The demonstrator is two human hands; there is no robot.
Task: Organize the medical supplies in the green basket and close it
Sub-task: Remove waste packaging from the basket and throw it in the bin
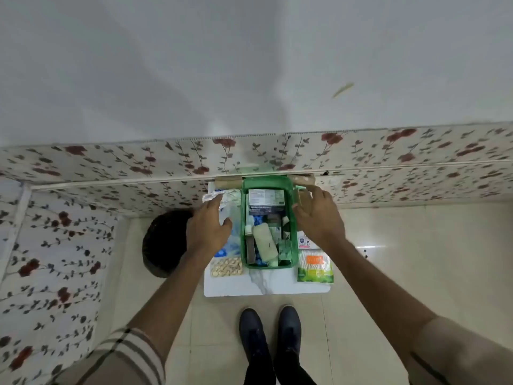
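Two shoes near, then the table: green basket centred, lidless, part-packed. Left hand spread over clear packets, right hand spread at the rim, each grip wide, empty. Packing continues; next, lift loose supplies in.

- Looks to me like a home room: glossy cream floor tiles, plain white wall
- Floral-print covering on low ledge and side
- Small white marble-look table, dark woven basket on floor
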